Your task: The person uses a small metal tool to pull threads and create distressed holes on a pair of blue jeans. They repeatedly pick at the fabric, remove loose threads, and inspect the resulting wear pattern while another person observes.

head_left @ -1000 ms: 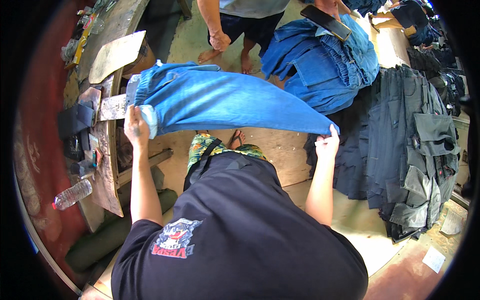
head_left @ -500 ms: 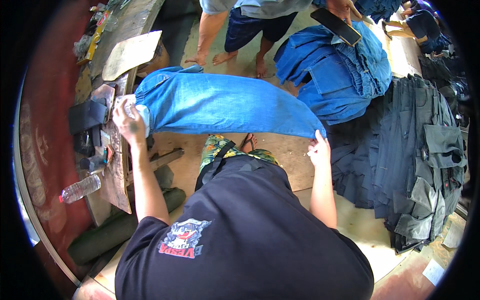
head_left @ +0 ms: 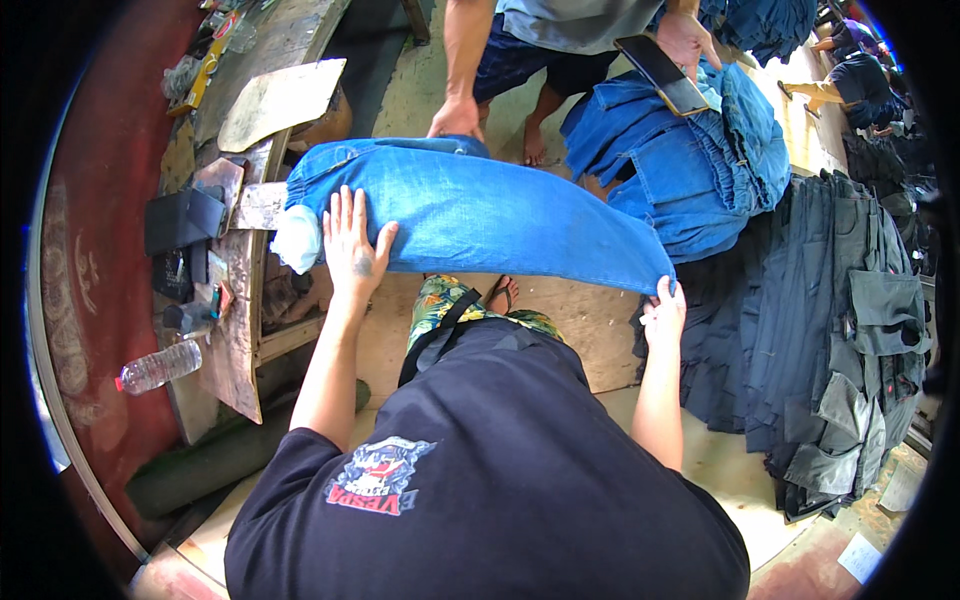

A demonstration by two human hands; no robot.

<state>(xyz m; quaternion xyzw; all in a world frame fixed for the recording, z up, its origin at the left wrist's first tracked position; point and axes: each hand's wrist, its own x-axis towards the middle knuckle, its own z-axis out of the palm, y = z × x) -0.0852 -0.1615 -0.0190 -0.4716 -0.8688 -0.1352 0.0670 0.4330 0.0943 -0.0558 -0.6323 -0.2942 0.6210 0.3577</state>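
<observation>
A pair of blue denim pants (head_left: 500, 205) with a gathered waistband stretches across in front of me, its waist end over a narrow board (head_left: 262, 207). My left hand (head_left: 355, 245) lies flat on the denim near the waistband, fingers spread. At the other end, my right hand (head_left: 662, 315) pinches the corner of the leg hem. A white cloth bundle (head_left: 297, 240) shows beneath the waistband, left of my left hand. Across from me, another person's hand (head_left: 458, 120) is at the far edge of the denim.
A heap of blue denim pants (head_left: 690, 170) lies at the far right, a phone (head_left: 662, 75) above it by the other person's second hand. Dark pants (head_left: 760, 310) are stacked on the right. To the left stand a wooden bench (head_left: 235, 340) and a plastic bottle (head_left: 160, 367).
My left hand has moved right from the waist end onto the denim and flattened. The other person's hand has come to the far edge. My right hand still pinches the hem.
</observation>
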